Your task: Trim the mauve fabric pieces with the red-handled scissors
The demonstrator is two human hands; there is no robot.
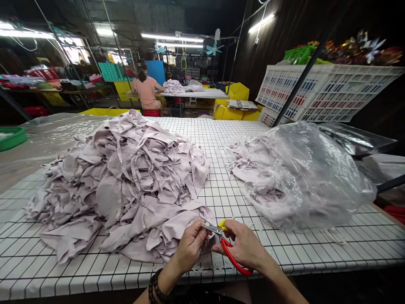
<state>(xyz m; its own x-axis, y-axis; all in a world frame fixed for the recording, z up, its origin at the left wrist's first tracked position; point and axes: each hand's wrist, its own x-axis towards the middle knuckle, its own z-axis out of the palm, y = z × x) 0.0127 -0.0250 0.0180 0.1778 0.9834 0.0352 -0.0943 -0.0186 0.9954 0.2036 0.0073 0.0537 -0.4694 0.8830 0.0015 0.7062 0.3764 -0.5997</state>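
In my right hand point(245, 247) is a pair of scissors point(234, 258) with one red and one yellow handle. Their short metal blades point left, right at the fingertips of my left hand point(191, 242). Those left fingers are pinched together on the edge of a pale mauve cloth piece point(207, 245), mostly hidden behind the hand. Just beyond, a large heap of similar cloth pieces point(136, 169) covers the left and middle of the table. A dark beaded bracelet circles my left wrist.
To the right, a clear plastic bag point(310, 177) holds more mauve cloth on the checked tabletop point(218, 169). A green basin point(12, 138) stands at far left. White plastic crates point(329, 95) and a slanted dark pole are at right. A person point(148, 90) sits at a table farther back.
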